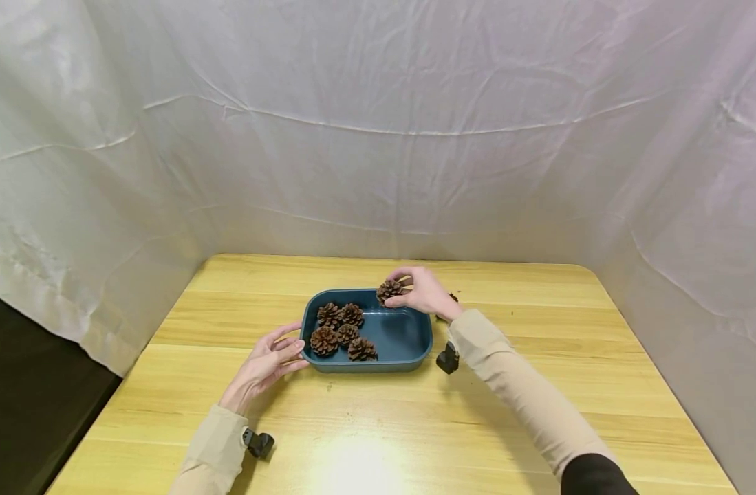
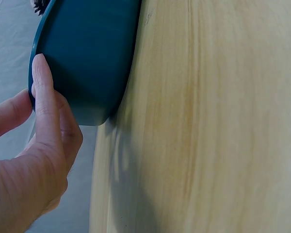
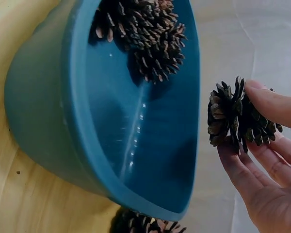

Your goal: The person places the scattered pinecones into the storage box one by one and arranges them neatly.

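pale sheeting (image 1: 415, 172): creased, hanging beyond the far edge of the surface and along both its sides.
surface (image 1: 229, 289): light wood-grain top with rounded far corners; bright glare by its near edge.
dark panel (image 1: 31, 399): outside the surface's left edge, toward the near corner.
sleeves: beige; the right sleeve (image 1: 526, 392), black further up, slants in over the surface's near right part, while the left sleeve (image 1: 212, 450) enters from the near edge.
blue box (image 1: 405, 337): rounded, open-topped, around mid-width on the surface, closer to its far edge.
left hand (image 1: 263, 361): grasping the box at its near left corner, thumb and fingers against the rim and wall, other fingers fairly straight.
right hand (image 1: 424, 292): thumb and fingertips curved round one pine cone, partly covering the far rim in the head view.
held pine cone (image 1: 389, 292): raised by the box's far rim, apart from it in the right wrist view.
five pine cones (image 1: 347, 334): bunched in the box's left half, right half bare.
loose pine cone (image 3: 140, 224): outside the box, just beside its right end, mostly hidden by the right wrist in the head view.
black wrist devices (image 1: 448, 359): one on each cuff.
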A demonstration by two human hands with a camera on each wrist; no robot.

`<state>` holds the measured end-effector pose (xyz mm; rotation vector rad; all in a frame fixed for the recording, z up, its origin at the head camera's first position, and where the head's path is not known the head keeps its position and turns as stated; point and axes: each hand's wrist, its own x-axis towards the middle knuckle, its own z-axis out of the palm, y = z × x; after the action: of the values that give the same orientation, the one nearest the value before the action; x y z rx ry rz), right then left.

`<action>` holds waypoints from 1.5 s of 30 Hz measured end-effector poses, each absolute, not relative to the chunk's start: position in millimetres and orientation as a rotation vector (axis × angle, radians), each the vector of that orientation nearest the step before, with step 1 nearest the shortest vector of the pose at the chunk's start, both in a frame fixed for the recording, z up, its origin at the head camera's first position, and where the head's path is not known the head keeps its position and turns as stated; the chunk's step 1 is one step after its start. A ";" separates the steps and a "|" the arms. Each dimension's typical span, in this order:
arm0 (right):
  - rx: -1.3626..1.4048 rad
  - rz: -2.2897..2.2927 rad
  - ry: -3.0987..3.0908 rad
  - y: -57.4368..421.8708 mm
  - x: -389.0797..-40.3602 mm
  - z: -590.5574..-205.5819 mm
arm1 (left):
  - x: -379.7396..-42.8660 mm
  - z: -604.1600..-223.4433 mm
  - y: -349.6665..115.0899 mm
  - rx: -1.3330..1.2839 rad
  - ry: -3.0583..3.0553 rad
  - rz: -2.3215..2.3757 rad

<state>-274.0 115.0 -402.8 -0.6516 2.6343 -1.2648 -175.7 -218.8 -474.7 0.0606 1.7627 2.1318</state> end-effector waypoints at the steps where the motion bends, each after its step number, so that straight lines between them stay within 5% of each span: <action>1: -0.651 -1.259 2.631 114.1 -274.2 -403.8 | -175.8 -474.6 -218.8 0.062 1.761 2.133; 45: -0.575 -1.264 2.605 99.9 -273.1 -438.0 | -176.4 -475.9 -219.5 0.044 1.768 2.133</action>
<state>-273.1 99.9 -438.0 -0.5752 2.6048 -1.2643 -176.4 -219.5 -475.9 0.0443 1.7675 2.1332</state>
